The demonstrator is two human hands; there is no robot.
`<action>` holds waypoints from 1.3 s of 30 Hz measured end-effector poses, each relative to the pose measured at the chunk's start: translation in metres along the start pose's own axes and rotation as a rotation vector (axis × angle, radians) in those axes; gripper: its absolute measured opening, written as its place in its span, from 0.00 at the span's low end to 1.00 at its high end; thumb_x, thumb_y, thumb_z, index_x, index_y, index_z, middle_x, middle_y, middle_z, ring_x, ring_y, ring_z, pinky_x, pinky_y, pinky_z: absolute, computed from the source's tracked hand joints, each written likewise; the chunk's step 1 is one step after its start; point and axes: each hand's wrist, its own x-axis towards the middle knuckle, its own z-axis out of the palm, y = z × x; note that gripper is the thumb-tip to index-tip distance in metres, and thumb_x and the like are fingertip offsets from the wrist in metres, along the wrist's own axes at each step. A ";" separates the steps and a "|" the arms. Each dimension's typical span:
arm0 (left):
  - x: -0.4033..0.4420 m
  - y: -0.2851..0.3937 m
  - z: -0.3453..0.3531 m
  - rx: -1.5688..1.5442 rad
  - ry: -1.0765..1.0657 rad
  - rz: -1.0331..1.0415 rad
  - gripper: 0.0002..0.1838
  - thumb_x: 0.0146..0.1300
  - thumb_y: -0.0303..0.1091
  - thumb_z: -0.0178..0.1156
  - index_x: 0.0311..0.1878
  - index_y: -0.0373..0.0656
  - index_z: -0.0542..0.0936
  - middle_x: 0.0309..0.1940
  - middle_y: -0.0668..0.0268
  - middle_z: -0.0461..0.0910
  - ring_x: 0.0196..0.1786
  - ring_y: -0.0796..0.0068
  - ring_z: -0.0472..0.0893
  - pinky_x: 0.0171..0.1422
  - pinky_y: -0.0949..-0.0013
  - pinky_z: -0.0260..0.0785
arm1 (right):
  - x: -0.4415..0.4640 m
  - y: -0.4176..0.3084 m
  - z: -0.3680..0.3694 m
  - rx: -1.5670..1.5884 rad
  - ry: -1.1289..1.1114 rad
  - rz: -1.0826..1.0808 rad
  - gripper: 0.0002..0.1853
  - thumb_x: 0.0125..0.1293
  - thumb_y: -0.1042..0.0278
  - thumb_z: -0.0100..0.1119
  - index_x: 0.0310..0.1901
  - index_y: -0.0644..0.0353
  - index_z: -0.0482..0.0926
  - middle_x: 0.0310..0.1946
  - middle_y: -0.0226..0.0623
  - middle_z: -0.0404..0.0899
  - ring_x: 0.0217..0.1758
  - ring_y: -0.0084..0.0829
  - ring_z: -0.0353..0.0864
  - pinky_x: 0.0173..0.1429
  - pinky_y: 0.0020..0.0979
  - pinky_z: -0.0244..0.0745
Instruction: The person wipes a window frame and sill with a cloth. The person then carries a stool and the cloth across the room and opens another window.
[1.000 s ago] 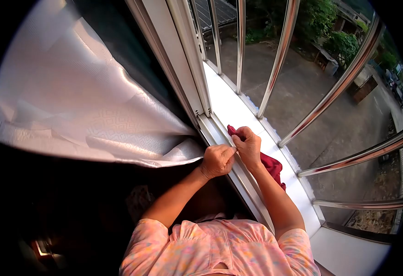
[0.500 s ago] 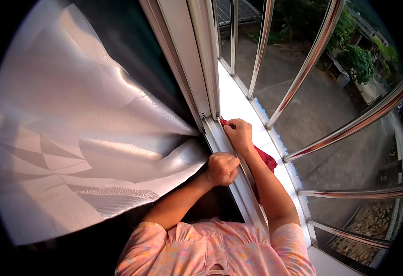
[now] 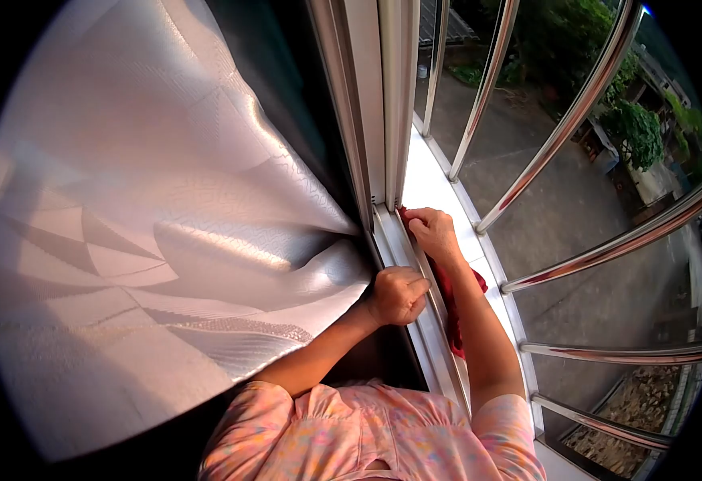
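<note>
A: Where is the red cloth (image 3: 453, 317)?
B: Along the outer side of the window track (image 3: 433, 353), partly under the right forearm (image 3: 487, 341). One end sits at the track's far end, beside the window frame (image 3: 375, 96).
A: And the right hand (image 3: 437, 234)?
B: At that far end of the track, with thumb and fingers pinching the tip of the cloth.
A: What about the left hand (image 3: 399, 295)?
B: It's on the track, nearer the body, fingers curled into a fist. I can't tell whether anything is inside it.
A: Do the hands touch?
B: No, they're apart.
A: What's on the inner side of the track?
B: A pale, shiny curtain (image 3: 126, 224), its edge just beside the left hand.
A: And on the outer side?
B: A white ledge (image 3: 431, 176), then a row of metal bars (image 3: 615, 353), with a grey yard (image 3: 583, 192) beyond them.
A: The person's clothes?
B: A pink patterned shirt (image 3: 327, 433), by the track's near end.
</note>
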 end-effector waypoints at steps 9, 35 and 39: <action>0.001 0.000 -0.003 0.050 -0.080 0.000 0.05 0.40 0.25 0.53 0.24 0.39 0.76 0.17 0.62 0.71 0.18 0.60 0.71 0.22 0.63 0.64 | -0.016 0.032 -0.005 0.016 0.014 -0.303 0.14 0.53 0.77 0.58 0.44 0.63 0.80 0.39 0.45 0.76 0.41 0.44 0.76 0.48 0.36 0.72; 0.002 0.003 -0.002 0.024 -0.040 -0.011 0.05 0.39 0.26 0.53 0.23 0.39 0.75 0.16 0.61 0.69 0.19 0.58 0.72 0.23 0.61 0.64 | -0.006 0.032 0.016 -0.058 0.120 -0.408 0.07 0.48 0.83 0.55 0.29 0.67 0.82 0.29 0.46 0.75 0.34 0.45 0.76 0.40 0.37 0.73; 0.001 0.000 -0.001 0.019 -0.051 -0.014 0.04 0.39 0.26 0.53 0.23 0.39 0.74 0.16 0.61 0.69 0.19 0.58 0.72 0.23 0.61 0.64 | -0.021 0.023 0.006 -0.065 0.069 -0.367 0.06 0.49 0.83 0.56 0.28 0.67 0.82 0.29 0.46 0.75 0.34 0.45 0.76 0.40 0.36 0.74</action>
